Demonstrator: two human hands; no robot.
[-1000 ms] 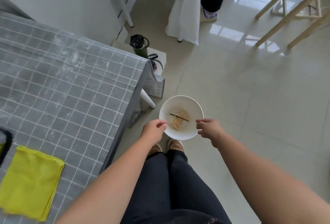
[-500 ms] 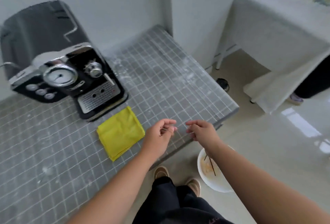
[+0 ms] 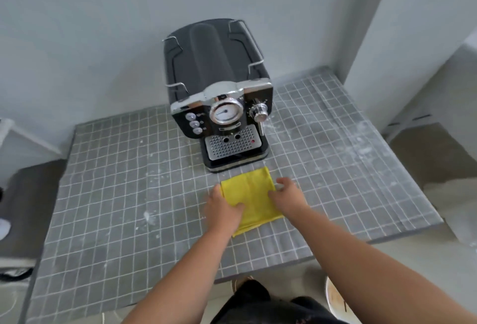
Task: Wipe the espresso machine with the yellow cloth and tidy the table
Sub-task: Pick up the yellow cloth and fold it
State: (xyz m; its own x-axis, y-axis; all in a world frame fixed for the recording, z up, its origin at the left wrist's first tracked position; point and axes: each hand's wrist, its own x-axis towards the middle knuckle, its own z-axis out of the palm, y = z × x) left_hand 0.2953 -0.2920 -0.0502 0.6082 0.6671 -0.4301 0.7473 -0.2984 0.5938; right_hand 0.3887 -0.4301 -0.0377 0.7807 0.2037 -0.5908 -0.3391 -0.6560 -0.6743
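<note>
The table [image 3: 103,194] fills most of my view, covered in a grey cloth with a white grid and dusted here and there with pale specks. It stands against a pale wall [image 3: 90,40].

At the back of the table, close to the wall, sits the espresso machine [image 3: 219,96], black with chrome trim. Its front faces me: a round gauge in the middle, three small buttons to one side, a knob to the other, and a perforated metal drip tray at the bottom.

Just in front of the machine's base lies the yellow cloth [image 3: 251,194], folded flat on the table, its far edge almost touching the base.

My left hand [image 3: 223,211] lies on the cloth's left side, thumb on top of the fabric and fingers at its edge. My right hand [image 3: 287,197] is at the right side, fingers bent over that edge. Both are on the cloth, which lies flat; I cannot tell whether either has pinched it.

Down by my legs, at the lower right edge, part of a white bucket [image 3: 331,300] shows on the floor, with something brownish inside.
</note>
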